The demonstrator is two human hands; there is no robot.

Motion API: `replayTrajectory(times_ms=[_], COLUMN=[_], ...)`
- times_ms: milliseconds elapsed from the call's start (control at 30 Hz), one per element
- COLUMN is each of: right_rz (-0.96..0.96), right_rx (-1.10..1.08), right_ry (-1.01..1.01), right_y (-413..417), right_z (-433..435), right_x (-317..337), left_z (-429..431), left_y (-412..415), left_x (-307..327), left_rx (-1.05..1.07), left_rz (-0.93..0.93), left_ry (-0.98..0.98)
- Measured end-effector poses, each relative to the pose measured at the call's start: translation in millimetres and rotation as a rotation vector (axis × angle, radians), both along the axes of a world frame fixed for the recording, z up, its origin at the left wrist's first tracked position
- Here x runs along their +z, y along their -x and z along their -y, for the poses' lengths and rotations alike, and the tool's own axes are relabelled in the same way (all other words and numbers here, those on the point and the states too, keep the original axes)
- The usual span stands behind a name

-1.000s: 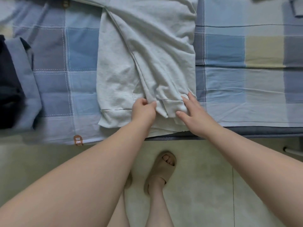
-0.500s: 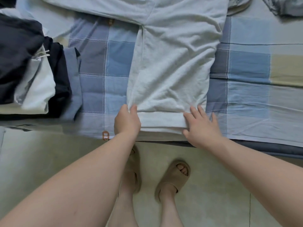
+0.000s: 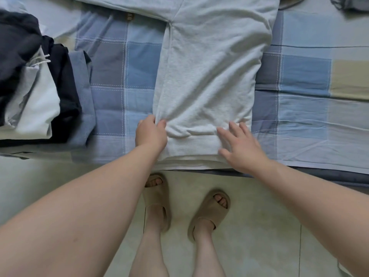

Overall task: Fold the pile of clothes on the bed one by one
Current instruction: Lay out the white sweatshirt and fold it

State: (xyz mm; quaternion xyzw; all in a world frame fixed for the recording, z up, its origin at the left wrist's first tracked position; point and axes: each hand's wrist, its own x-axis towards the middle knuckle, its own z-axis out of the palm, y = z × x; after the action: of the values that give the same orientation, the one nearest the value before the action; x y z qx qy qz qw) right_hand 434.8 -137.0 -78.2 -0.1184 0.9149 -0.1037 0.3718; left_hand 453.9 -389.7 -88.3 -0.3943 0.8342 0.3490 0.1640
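A pale grey sweatshirt [image 3: 209, 66] lies spread on the blue checked bed cover [image 3: 123, 80], its ribbed hem at the bed's near edge. My left hand [image 3: 150, 133] pinches the garment's lower left corner, fingers curled into the cloth. My right hand [image 3: 238, 144] rests flat on the lower right part of the hem with straight, spread fingers. A pile of dark navy, white and blue clothes [image 3: 34, 86] sits at the left of the bed.
Another grey garment [image 3: 351, 4] shows at the top right corner. The bed's near edge [image 3: 319, 174] runs across the view, with tiled floor [image 3: 259, 226] and my feet in beige slippers [image 3: 157, 198] below it.
The sweatshirt's right side has been folded over and smoothed; both hands slid down to the hem. The view shifted, bringing the clothes pile into sight at the left.
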Motion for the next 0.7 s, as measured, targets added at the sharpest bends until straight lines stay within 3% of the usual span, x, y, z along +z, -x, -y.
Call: replayTrajectory(times_ms=[167, 267, 333, 433, 567, 700], right_rz=[0.022, -0.142, -0.233, -0.004, 0.135, 0.309], right_rx=[0.016, -0.267, -0.501, -0.853, -1.028, -1.238], right_ry=[0.047, 0.205, 0.206, 0.291, 0.307, 0.355], right_y=[-21.9, -19.4, -15.2, -3.6, 12.9, 19.1], right_z=[7.3, 6.1, 1.4, -0.1, 2.8, -2.0], right_x=[-8.4, -4.7, -4.2, -9.3, -17.5, -20.4], left_z=[13.7, 8.7, 7.2, 12.2, 12.8, -0.4], left_y=[-8.2, -8.0, -9.5, -16.0, -21.0, -31.7], left_x=[-7.3, -10.7, -12.3, -15.6, -23.3, -18.0], left_rx=[0.185, 0.237, 0.223, 0.134, 0.158, 0.077], left_rz=[0.021, 0.06, 0.071, 0.127, 0.074, 0.014], left_ry=[-0.007, -0.092, -0.153, -0.22, -0.303, -0.197])
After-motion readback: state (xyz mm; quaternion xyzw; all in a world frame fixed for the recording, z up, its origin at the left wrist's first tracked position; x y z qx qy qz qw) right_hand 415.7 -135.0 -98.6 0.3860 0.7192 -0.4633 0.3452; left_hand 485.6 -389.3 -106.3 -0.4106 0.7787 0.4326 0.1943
